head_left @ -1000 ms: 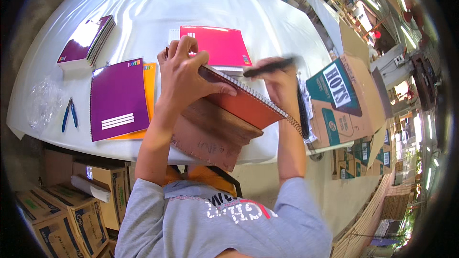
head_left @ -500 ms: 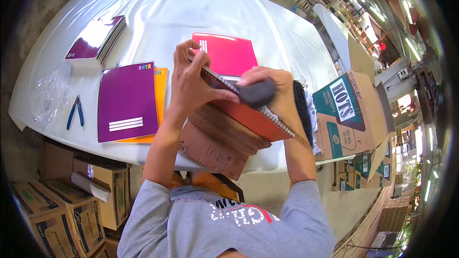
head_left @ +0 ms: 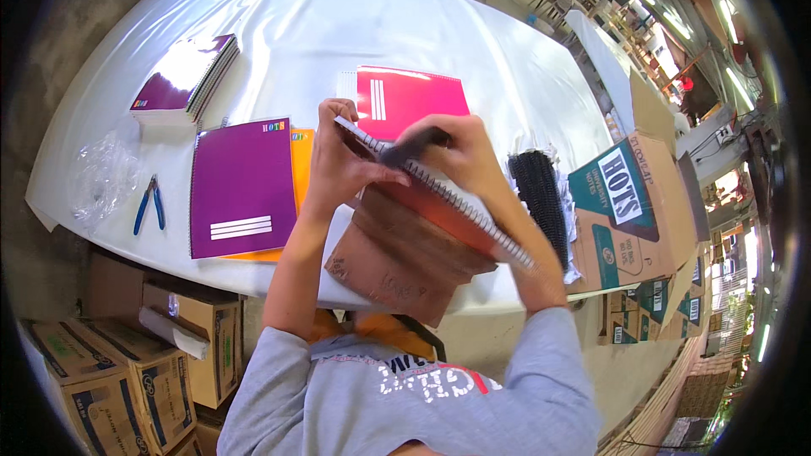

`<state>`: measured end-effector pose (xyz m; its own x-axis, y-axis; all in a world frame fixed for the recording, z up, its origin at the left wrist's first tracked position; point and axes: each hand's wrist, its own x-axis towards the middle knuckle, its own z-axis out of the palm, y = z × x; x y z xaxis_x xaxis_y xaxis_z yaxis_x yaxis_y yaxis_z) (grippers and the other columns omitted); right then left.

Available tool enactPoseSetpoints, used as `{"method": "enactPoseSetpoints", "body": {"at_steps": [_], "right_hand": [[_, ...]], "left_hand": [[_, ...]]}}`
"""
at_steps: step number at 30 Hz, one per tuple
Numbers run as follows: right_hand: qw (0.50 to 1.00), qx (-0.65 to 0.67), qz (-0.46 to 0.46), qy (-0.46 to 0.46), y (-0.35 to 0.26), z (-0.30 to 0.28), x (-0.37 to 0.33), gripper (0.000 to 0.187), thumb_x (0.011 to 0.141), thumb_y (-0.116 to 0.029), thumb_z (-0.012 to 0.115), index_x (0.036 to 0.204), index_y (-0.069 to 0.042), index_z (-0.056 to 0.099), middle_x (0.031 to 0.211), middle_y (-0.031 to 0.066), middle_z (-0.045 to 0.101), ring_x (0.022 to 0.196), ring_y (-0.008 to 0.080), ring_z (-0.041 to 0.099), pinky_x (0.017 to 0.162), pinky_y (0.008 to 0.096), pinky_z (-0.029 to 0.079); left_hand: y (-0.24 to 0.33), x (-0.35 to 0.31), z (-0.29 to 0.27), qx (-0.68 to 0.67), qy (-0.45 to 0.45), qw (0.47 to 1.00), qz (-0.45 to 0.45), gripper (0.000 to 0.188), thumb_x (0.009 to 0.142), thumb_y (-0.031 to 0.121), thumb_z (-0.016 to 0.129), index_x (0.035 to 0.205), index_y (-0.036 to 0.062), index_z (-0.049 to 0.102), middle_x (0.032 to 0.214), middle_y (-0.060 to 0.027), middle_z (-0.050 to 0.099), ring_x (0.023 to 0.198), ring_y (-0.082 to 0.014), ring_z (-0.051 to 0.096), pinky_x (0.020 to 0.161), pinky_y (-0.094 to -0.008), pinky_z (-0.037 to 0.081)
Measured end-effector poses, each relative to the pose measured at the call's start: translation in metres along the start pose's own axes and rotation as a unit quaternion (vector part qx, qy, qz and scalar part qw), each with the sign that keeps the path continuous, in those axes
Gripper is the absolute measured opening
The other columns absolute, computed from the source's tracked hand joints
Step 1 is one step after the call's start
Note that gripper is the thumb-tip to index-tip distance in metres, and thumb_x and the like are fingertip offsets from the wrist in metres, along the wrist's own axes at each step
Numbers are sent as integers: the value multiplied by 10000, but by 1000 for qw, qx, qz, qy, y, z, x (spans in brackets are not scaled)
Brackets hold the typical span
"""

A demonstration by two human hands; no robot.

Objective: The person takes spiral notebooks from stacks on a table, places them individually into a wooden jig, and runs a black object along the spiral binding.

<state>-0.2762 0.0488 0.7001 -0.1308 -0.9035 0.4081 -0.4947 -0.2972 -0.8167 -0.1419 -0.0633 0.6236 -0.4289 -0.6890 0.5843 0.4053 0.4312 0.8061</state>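
My left hand (head_left: 334,162) grips the upper left end of an orange-red notebook (head_left: 452,211), thumb on the near side and fingers behind. The notebook stands tilted on its edge with the spiral binding upward, resting at a brown wooden block (head_left: 422,241). My right hand (head_left: 463,150) is closed round a dark, blurred tool (head_left: 405,150), pressed along the spiral near my left thumb; its exact kind I cannot make out. Behind my hands lies a pink-red notebook (head_left: 412,100). To the left, a purple notebook (head_left: 241,181) overlaps a yellow-orange notebook (head_left: 302,171).
Blue-handled pliers (head_left: 149,203) and a clear plastic bag (head_left: 106,173) lie at the left. A stack of purple notebooks (head_left: 182,80) is farther back. Black binding coils (head_left: 541,198) lie right of my forearm, beside an open cardboard carton (head_left: 625,245). More boxes (head_left: 110,388) stand below the table, left.
My right hand and the dark tool have slid left along the spiral, toward my left hand. The left hand keeps its grip on the notebook. The whole view has shifted slightly.
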Motion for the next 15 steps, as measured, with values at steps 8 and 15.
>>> {"method": "enactPoseSetpoints", "body": {"at_steps": [8, 15], "right_hand": [[998, -48, -28, 21, 0, 7, 14, 190, 686, 4, 651, 875, -8, 668, 732, 78, 652, 666, 96, 599, 599, 237, 468], [993, 80, 79, 19, 20, 22, 18, 165, 681, -27, 640, 842, -15, 677, 603, 73, 604, 587, 66, 544, 554, 248, 449]], "left_hand": [[12, 0, 0, 60, -5, 997, -43, 857, 374, 279, 929, 921, 49, 311, 798, -94, 555, 722, -147, 586, 635, -270, 500], [11, -5, -5, 145, -22, 986, 84, 867, 380, 305, 926, 918, 60, 292, 801, -56, 486, 714, -128, 517, 605, -271, 465]]}}
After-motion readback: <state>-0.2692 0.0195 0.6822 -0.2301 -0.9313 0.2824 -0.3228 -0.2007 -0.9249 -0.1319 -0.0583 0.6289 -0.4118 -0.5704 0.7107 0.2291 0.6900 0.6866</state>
